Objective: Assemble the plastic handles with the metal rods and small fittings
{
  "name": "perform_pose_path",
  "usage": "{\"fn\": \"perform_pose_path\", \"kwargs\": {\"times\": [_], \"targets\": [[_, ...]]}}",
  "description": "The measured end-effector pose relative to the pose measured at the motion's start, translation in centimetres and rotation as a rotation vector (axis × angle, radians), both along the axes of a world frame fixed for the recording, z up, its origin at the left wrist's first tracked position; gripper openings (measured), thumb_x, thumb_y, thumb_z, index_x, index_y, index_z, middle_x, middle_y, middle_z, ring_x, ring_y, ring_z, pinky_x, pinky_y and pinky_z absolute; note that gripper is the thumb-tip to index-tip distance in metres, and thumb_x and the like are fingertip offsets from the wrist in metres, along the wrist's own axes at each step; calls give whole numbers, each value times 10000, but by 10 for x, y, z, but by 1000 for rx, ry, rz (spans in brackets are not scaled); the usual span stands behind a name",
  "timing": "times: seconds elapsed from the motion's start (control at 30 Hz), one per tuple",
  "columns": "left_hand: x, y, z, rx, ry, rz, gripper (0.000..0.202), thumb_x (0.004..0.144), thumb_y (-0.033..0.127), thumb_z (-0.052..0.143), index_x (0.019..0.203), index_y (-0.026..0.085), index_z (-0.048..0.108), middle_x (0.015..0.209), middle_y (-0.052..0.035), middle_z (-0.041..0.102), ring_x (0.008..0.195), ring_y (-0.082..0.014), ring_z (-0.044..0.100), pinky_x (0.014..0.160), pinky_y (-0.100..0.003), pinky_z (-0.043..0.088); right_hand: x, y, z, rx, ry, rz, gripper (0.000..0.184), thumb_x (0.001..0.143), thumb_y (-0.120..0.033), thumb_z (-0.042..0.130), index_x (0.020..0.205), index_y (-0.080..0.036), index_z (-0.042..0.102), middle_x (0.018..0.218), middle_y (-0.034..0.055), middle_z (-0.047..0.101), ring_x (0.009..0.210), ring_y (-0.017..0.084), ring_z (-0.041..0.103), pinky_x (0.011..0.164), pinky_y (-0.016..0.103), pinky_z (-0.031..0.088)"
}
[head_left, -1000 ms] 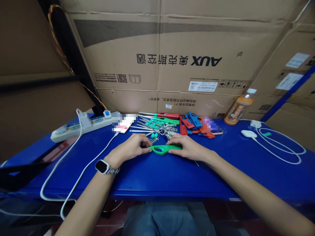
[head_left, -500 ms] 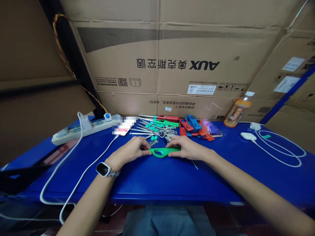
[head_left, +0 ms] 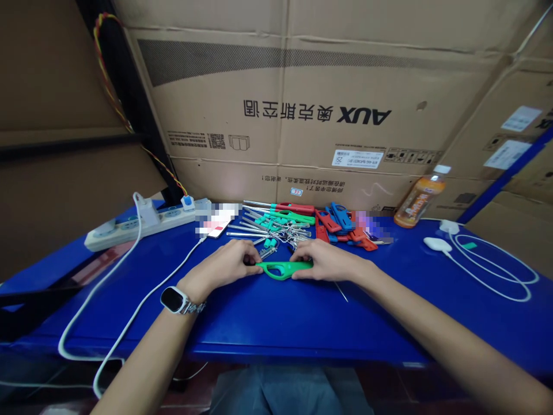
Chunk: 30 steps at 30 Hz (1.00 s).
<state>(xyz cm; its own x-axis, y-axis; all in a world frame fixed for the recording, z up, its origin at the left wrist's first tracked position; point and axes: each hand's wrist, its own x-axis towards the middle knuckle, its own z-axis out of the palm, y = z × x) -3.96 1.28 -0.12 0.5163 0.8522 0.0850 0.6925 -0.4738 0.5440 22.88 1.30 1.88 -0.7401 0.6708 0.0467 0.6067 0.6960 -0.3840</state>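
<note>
Your left grip (head_left: 230,264) and right grip (head_left: 329,260) pinch opposite ends of green casing (head_left: 298,267); rods (head_left: 247,234) beyond, on counter (head_left: 268,317)

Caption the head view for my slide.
Left hand and right hand hold a green casing at a blue table.

Cardboard walls in a blue worktable (head_left: 259,325)!
And there's AUX lettering, upside down, across the back cardboard panel (head_left: 302,135); a black post (head_left: 129,86) leans in at left, a blue bar (head_left: 514,167) slants right, dim reddish floor (head_left: 389,386) shows below, and soft light glints off the tabletop.
</note>
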Motion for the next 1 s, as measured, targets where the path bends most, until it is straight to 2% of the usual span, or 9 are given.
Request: {"fn": "perform_pose_path", "kwargs": {"times": [0.27,0.43,0.6,0.87,1.0], "targets": [[-1,-1,-1,6,14,-44,221,813,408,685,885,217,767,884,-42,664,735,-178,588,648,-268,427,5,-13,-5,45,26,-33,319,897,-382,643,1140,-188,711,1012,81,647,913,214,621,814,338,480],[1,0,-3,10,12,-27,190,794,376,709,876,215,768,865,-32,658,738,-173,582,648,-266,424,7,-13,-8,55,71,-27,285,859,-352,696,1080,-173,721,1002,78,661,915,212,619,809,331,477],[2,-1,-1,3,12,-63,197,810,376,706,886,207,774,861,-38,659,723,-165,577,654,-267,424,7,-11,-11,42,56,-66,279,836,-363,727,1051,-185,723,985,73,658,932,218,609,802,329,471],[1,-1,-4,27,17,-71,205,818,379,686,844,178,715,850,-39,657,765,-179,585,687,-279,440,6,-19,-3,39,5,-86,283,854,-373,697,1050,-170,701,1007,87,663,956,237,597,838,359,448],[0,-2,-5,31,-61,-74,217,815,395,689,865,184,675,855,-30,638,767,-181,583,680,-278,447,8,-27,-4,16,97,-125,213,873,-375,664,960,-182,643,944,51,660,866,201,590,759,313,431]]}}
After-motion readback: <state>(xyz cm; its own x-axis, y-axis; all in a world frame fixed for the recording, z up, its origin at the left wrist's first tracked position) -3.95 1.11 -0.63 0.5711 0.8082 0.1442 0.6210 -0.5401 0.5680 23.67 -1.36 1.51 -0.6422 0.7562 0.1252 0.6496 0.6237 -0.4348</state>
